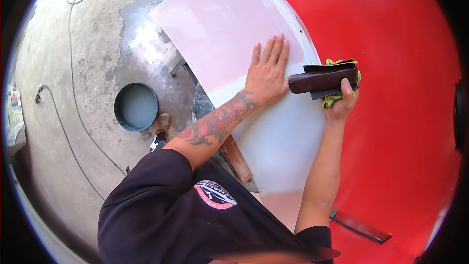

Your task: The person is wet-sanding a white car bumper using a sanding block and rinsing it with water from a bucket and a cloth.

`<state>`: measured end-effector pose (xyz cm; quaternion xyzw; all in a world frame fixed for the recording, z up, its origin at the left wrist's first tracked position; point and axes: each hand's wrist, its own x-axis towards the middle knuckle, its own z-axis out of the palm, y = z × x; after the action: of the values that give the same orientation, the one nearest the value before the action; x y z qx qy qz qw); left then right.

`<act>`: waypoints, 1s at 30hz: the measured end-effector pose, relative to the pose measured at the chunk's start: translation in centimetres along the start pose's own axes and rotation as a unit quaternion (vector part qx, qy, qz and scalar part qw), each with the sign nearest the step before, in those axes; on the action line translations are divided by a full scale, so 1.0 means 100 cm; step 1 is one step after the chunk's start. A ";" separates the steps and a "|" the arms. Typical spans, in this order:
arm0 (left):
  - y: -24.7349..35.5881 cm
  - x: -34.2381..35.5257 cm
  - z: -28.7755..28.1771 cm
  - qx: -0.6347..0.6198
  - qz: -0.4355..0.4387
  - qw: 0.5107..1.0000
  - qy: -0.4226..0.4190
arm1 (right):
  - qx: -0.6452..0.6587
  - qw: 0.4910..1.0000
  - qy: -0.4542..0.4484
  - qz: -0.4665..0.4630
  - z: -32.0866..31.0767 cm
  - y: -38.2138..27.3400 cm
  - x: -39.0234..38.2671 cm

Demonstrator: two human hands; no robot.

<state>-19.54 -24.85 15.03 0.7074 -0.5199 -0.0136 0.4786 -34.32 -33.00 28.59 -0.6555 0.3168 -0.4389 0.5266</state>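
Note:
My left hand (268, 74) lies flat on a pale, curved body panel (215, 24) patched in pinkish and white tones, its fingers stretched toward the far edge. To its right, my right hand (343, 103) grips a dark sanding block (320, 80) with a sheet of dark sandpaper about it. A yellow-green cloth (333, 99) is bunched in the same hand, behind the block. The block is held over the panel's right edge, by the red surface; whether its tip touches the panel I cannot tell.
A large red painted surface (391, 117) fills the right side, with a dark strip-shaped piece (364, 229) near its lower part. On the wet concrete floor (97, 34) stands a round dark bucket (155, 107) of cloudy liquid, near my shoe. A thin cable (73, 58) trails along the left.

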 end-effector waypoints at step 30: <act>-0.079 0.116 -0.011 0.039 -0.096 0.988 0.116 | -0.070 0.997 -0.004 -0.005 0.020 -0.017 -0.004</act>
<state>-7.98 -32.80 15.66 0.7688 -0.3904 0.0429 0.5047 -32.77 -31.41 29.98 -0.6944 0.3412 -0.4156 0.4782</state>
